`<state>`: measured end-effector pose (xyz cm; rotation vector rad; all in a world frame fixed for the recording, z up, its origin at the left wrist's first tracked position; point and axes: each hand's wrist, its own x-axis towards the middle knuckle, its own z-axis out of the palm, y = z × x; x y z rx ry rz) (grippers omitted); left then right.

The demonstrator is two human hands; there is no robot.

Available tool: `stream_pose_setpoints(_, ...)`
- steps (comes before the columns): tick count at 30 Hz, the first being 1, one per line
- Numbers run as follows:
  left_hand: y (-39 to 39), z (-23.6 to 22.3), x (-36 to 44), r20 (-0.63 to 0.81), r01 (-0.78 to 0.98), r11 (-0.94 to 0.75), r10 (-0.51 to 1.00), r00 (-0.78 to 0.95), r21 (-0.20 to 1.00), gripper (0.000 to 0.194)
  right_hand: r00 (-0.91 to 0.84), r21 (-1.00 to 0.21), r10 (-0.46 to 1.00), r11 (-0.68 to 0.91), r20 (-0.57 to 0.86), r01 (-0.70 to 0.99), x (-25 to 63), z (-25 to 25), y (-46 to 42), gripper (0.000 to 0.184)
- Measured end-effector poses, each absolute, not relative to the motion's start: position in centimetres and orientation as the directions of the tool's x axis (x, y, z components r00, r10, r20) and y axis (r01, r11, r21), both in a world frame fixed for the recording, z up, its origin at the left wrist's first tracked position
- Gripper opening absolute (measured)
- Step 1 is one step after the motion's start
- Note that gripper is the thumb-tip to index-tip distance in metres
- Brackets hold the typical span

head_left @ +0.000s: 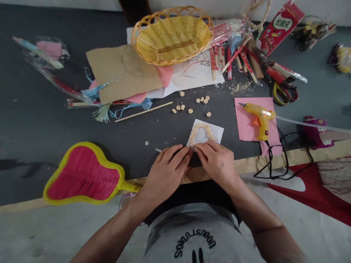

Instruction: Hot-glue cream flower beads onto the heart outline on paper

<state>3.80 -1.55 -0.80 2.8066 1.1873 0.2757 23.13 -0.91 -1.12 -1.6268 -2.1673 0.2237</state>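
Pale beaded arch (202, 125) lies on a white paper square (218, 133), just beyond the person's hands, its curve bulging away from them. Its near end is hidden by fingers, so I can't tell its long axis. The right hand (218, 159) sits nearer, overlapping the paper's close edge; the left hand (170, 164) reaches in at the near left corner. Both come together with fingertips bunched, though what they pinch, if anything, I can't tell.
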Motion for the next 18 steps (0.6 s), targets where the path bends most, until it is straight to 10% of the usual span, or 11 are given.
stream_pose_setpoints(18,-1.48,-1.13,3.79,0.193,0.698,-0.685,0.729,0.657,0.208,0.03,-0.172,-0.453,0.974,0.222,0.15,0.863,23.11,-1.52,-0.48,0.019)
